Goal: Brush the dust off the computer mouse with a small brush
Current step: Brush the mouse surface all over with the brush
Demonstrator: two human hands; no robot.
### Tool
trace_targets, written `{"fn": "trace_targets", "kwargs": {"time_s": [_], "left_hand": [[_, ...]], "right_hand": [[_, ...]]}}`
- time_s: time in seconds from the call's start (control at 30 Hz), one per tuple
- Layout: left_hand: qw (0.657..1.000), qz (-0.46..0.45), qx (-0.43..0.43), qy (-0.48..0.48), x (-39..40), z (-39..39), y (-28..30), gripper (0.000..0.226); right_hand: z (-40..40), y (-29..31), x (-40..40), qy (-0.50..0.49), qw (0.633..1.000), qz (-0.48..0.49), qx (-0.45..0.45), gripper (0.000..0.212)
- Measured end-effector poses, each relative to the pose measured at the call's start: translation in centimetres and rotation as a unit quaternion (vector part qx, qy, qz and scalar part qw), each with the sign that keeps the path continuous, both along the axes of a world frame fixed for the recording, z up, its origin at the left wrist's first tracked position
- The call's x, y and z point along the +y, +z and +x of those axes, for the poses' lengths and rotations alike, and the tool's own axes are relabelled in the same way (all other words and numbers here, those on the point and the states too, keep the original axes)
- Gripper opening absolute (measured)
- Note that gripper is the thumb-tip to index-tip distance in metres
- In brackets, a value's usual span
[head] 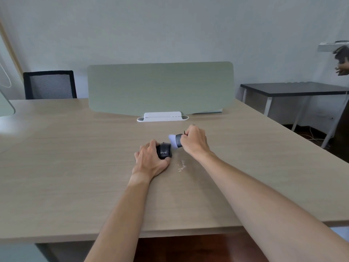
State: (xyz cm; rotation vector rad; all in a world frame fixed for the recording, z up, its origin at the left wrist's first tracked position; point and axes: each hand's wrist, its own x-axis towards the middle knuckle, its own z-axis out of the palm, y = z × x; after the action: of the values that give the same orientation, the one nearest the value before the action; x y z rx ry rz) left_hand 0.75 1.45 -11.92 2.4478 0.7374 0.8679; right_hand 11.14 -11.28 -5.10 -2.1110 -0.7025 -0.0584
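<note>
A small black computer mouse (164, 151) with pale lettering lies on the wooden desk (75, 157) near its middle. My left hand (151, 160) grips it from the left, thumb at its near end. My right hand (195, 139) holds a small brush (175, 140) with a dark grey collar and pale, blurred bristles. The bristles point left and hover just off the mouse's far right side. A patch of white dust (181, 166) lies on the desk right of the mouse.
A green divider panel (160, 87) stands behind, with a white holder (162, 116) at its foot. A black mesh chair (50, 85) is back left, a dark table (294, 89) back right. Another person's hand (342, 69) shows at the right edge.
</note>
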Motion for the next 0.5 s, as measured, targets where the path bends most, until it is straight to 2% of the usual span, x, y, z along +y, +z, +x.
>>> {"fn": "trace_targets", "kwargs": {"time_s": [0.07, 0.23, 0.37, 0.5], "left_hand": [[1.000, -0.004, 0.001, 0.006, 0.0, 0.1, 0.0, 0.047], [1.000, 0.000, 0.007, 0.008, 0.1, 0.1, 0.0, 0.048], [1.000, 0.001, 0.009, 0.009, 0.0, 0.1, 0.0, 0.047], [1.000, 0.003, 0.013, 0.009, -0.1, 0.0, 0.1, 0.047]], "right_hand": [[-0.1, -0.1, 0.0, 0.019, 0.999, 0.023, 0.016, 0.012], [0.1, -1.6, 0.1, 0.026, 0.999, -0.003, 0.033, 0.010], [0.3, -1.5, -0.3, 0.014, 0.999, -0.033, -0.027, 0.010], [0.3, -1.0, -0.5, 0.016, 0.999, 0.040, -0.006, 0.005]]}}
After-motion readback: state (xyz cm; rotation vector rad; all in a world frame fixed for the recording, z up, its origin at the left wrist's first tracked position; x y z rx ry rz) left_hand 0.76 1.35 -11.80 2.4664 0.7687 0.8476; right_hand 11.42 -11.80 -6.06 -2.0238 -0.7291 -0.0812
